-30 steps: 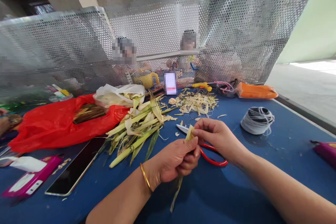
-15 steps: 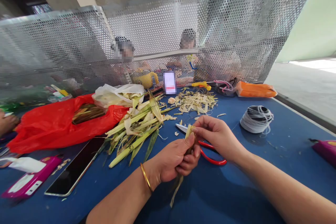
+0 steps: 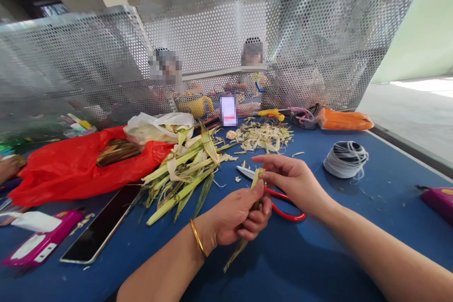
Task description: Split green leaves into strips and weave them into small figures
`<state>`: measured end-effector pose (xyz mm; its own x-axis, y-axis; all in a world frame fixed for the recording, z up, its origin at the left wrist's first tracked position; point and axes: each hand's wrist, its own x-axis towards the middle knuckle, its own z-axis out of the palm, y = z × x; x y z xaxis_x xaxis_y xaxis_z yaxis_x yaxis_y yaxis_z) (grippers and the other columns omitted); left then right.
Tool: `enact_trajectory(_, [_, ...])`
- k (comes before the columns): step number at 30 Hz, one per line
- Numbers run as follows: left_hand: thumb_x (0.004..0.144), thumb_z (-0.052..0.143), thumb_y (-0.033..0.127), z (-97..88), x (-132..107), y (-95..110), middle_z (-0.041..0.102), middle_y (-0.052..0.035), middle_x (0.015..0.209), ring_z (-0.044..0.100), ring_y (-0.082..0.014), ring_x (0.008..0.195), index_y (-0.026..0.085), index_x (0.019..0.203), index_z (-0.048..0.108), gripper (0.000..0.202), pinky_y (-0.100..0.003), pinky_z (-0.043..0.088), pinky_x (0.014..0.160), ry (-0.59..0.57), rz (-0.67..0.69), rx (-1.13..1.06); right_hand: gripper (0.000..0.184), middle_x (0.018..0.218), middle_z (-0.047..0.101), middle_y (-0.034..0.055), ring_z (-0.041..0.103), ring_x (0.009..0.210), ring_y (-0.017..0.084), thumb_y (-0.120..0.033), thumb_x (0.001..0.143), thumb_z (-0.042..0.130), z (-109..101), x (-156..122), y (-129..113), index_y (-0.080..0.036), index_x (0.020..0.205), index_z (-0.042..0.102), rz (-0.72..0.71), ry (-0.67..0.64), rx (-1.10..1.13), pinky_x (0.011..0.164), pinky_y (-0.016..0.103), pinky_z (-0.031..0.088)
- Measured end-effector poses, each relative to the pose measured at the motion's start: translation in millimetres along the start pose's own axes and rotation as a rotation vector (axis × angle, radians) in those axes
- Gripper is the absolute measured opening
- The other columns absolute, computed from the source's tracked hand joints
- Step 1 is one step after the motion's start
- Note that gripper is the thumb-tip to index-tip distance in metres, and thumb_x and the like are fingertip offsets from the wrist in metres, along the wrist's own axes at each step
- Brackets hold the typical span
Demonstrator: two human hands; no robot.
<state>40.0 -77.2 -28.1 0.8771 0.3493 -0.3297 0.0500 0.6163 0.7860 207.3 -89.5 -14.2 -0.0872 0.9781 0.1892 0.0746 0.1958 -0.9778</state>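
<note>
My left hand, with a gold bangle on the wrist, is closed round a folded strip of pale palm leaf whose tail hangs down below the fist. My right hand pinches the top of that same strip with thumb and fingers. Red-handled scissors lie on the blue table just under my right hand, their blade pointing left. A pile of green and yellow leaf strips lies to the left of my hands.
A red plastic bag and a white bag lie at the left, a phone and a pink case nearer me. Leaf trimmings, a spool of white thread, an orange pouch. Two people sit behind a perforated metal screen.
My right index finger has stretched out to the left above the strip. The leaf's tail below my left fist has swung a little to the left.
</note>
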Motion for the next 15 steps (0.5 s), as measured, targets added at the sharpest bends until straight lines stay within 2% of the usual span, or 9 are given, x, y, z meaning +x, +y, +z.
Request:
enact_trajectory(4, [0.085, 0.041, 0.067, 0.3, -2.6, 1.3, 0.019, 0.0094, 0.052, 0.009, -0.0045, 0.043, 0.019, 0.069, 0.042, 0.051, -0.016, 0.007, 0.037, -0.036, -0.043, 0.019, 0.023, 0.085, 0.067, 0.0017, 0.06, 0.075, 0.014, -0.021, 0.08, 0.059, -7.5, 1.0, -6.0, -0.019, 0.099, 0.072, -0.035, -0.167, -0.145, 0.067, 0.026, 0.048])
enact_trajectory(7, [0.085, 0.041, 0.067, 1.1, -4.0, 2.2, 0.021, 0.0091, 0.053, 0.01, -0.0046, 0.043, 0.019, 0.069, 0.041, 0.051, -0.016, 0.008, 0.036, -0.058, -0.078, 0.036, 0.017, 0.08, 0.065, 0.0013, 0.059, 0.072, 0.013, -0.024, 0.081, 0.06, -11.9, 1.2, -10.5, -0.017, 0.092, 0.071, -0.036, -0.244, -0.154, 0.064, 0.024, 0.048])
enact_trajectory(11, [0.085, 0.042, 0.066, 0.8, -3.9, 1.8, 0.023, 0.0091, 0.053, 0.011, -0.0049, 0.042, 0.019, 0.071, 0.043, 0.049, -0.016, 0.012, 0.034, -0.067, -0.07, 0.038, 0.013, 0.075, 0.064, 0.0008, 0.057, 0.067, 0.012, -0.025, 0.081, 0.062, -13.1, 1.5, -11.5, -0.016, 0.085, 0.07, -0.044, -0.239, -0.162, 0.061, 0.023, 0.046])
enact_trajectory(15, [0.085, 0.047, 0.062, -0.2, -1.8, 0.5, 0.023, 0.0096, 0.053, 0.011, -0.0043, 0.042, 0.019, 0.071, 0.043, 0.046, -0.017, 0.007, 0.037, -0.043, -0.028, 0.038, 0.01, 0.075, 0.064, 0.0007, 0.058, 0.068, 0.013, -0.024, 0.081, 0.063, -13.7, 3.0, -7.0, -0.017, 0.078, 0.068, -0.098, -0.197, -0.229, 0.062, 0.024, 0.046])
